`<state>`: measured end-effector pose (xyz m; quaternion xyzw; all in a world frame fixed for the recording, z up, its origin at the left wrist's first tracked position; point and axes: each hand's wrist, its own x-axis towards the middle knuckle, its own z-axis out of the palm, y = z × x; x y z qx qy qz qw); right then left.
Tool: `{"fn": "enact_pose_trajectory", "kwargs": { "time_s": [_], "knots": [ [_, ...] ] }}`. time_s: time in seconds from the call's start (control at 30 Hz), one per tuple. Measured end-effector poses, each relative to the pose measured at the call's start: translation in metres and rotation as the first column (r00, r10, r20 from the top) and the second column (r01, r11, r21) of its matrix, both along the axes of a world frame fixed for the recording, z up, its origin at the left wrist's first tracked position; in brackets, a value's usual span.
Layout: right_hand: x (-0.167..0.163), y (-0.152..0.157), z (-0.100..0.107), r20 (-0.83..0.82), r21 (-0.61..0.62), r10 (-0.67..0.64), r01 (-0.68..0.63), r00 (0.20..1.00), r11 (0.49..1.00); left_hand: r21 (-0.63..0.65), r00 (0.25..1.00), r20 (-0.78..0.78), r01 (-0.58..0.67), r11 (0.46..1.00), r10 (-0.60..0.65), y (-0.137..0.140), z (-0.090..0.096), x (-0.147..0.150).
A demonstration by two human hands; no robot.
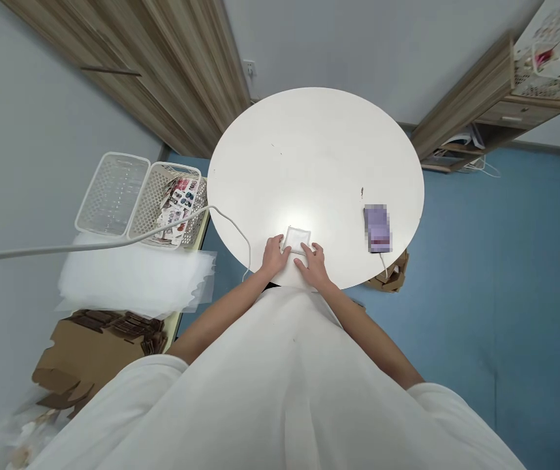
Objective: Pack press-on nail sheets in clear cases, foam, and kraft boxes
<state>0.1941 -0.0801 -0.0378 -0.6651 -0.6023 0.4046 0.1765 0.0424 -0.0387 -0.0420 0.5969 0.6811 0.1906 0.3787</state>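
A small square, whitish translucent packet [299,238] lies flat near the front edge of the round white table [319,143]. What is inside it is too small to make out. My left hand [275,256] rests at its left side, fingers apart, with the thumb by the lower left corner. On the other side, my right hand [315,266] has its fingers spread, and one fingertip reaches the packet's lower right edge. Neither hand is wrapped around the packet.
A phone-like purple device [378,228], blurred out, lies on the right with a cable. A white cable [231,222] crosses the table's left edge. White baskets [113,196], one with printed cards, translucent sheets [133,274] and flattened cardboard boxes [89,352] stand at left.
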Motion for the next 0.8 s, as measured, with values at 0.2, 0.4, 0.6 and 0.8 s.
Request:
{"fn": "enact_pose_trajectory", "kwargs": {
  "time_s": [0.2, 0.4, 0.6, 0.8],
  "knots": [
    [-0.002, -0.001, 0.004, -0.191, -0.137, -0.148, 0.123, 0.970, 0.983, -0.031, 0.999, 0.054, -0.004, 1.000, 0.006, -0.015, 0.004, 0.000],
    [-0.020, 0.008, 0.011, -0.119, -0.128, -0.187, 0.172, 0.975, 0.977, -0.086, 0.989, 0.150, -0.004, 0.996, 0.017, -0.001, 0.002, -0.006],
    [-0.070, 0.052, 0.016, -0.081, -0.120, -0.128, 0.118, 0.988, 0.986, -0.038, 0.982, 0.175, -0.063, 0.997, 0.069, 0.028, 0.002, -0.055],
    [-0.148, 0.115, 0.009, -0.099, -0.081, -0.028, 0.020, 0.995, 0.996, 0.048, 0.977, 0.132, -0.174, 0.984, 0.166, 0.068, -0.002, -0.133]
  ]
}}
